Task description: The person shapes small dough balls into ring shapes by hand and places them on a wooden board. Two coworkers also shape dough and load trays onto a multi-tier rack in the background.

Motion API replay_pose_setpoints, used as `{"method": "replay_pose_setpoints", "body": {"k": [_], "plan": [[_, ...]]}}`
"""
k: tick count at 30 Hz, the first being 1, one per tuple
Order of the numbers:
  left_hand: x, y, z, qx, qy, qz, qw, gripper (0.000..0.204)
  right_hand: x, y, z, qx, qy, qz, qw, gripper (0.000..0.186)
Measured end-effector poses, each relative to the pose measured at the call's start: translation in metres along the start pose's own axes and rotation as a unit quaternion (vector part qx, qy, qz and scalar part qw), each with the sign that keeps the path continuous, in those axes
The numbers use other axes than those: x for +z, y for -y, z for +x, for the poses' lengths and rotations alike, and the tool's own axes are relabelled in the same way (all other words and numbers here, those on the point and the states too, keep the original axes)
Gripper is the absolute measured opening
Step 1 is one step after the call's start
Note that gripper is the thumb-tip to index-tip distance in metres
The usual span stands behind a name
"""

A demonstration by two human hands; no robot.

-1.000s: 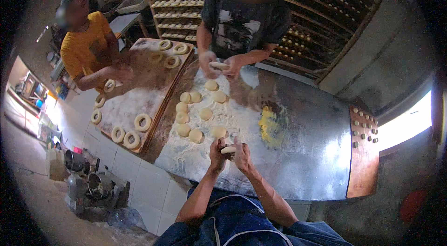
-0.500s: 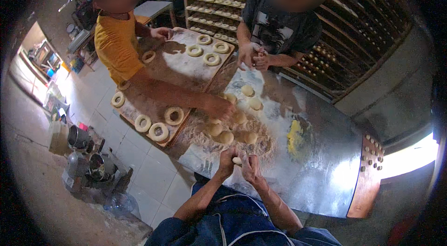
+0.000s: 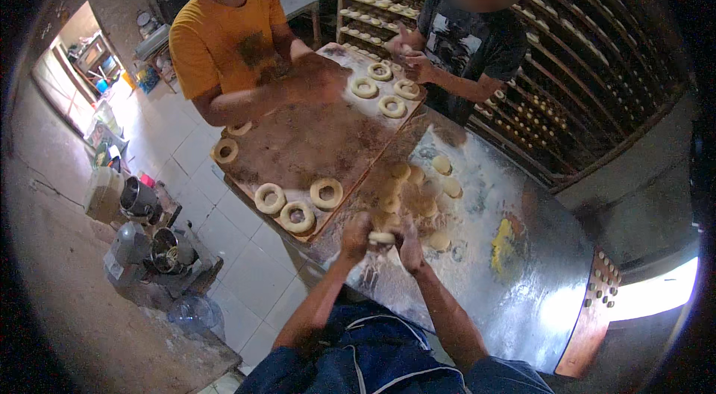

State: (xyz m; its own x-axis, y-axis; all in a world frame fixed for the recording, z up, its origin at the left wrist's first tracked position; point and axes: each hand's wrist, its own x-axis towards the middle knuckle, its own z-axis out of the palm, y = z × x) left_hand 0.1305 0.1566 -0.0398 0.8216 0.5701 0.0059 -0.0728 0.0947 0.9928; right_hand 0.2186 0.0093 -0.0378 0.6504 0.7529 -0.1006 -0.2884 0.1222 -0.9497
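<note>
A piece of pale dough (image 3: 380,237) is held between my left hand (image 3: 356,237) and my right hand (image 3: 408,241), both with fingers curled on it, over the floured metal table (image 3: 507,304). Several dough rounds (image 3: 440,240) lie on flour just beyond my hands, partly in shadow. To their left, a wooden board (image 3: 298,148) dusted with flour carries several dough rings (image 3: 327,193) near its ends. A yellow smear (image 3: 501,245) marks the table right of the rounds.
A co-worker in yellow (image 3: 209,43) leans over the board, hands blurred. Another in dark grey (image 3: 477,51) has both hands raised near its far corner. Racks of shaped dough (image 3: 384,2) stand behind. A small board with pieces (image 3: 589,327) adjoins the table's right end; machines (image 3: 138,248) are at left.
The view has shifted, moving the scene right in frame. The yellow-shirted co-worker's arm has withdrawn from the dough rounds to over the board. My hands still hold dough.
</note>
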Motion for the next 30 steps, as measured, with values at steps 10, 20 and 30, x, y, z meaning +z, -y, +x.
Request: {"method": "replay_pose_setpoints", "body": {"k": [10,20,30], "plan": [[-0.076,-0.065,0.195,0.053,-0.158,0.448,0.878,0.03,0.064,0.114,0.15,-0.04,-0.139,-0.479,0.866,0.045],[-0.089,-0.087,0.18,0.173,-0.068,0.478,0.858,0.027,-0.018,0.071,0.047,0.016,-0.08,-0.622,0.779,0.031],[0.022,-0.093,0.005,0.082,-0.012,0.173,0.981,0.022,0.001,0.051,0.01,-0.025,-0.178,-0.259,0.949,0.038]]}}
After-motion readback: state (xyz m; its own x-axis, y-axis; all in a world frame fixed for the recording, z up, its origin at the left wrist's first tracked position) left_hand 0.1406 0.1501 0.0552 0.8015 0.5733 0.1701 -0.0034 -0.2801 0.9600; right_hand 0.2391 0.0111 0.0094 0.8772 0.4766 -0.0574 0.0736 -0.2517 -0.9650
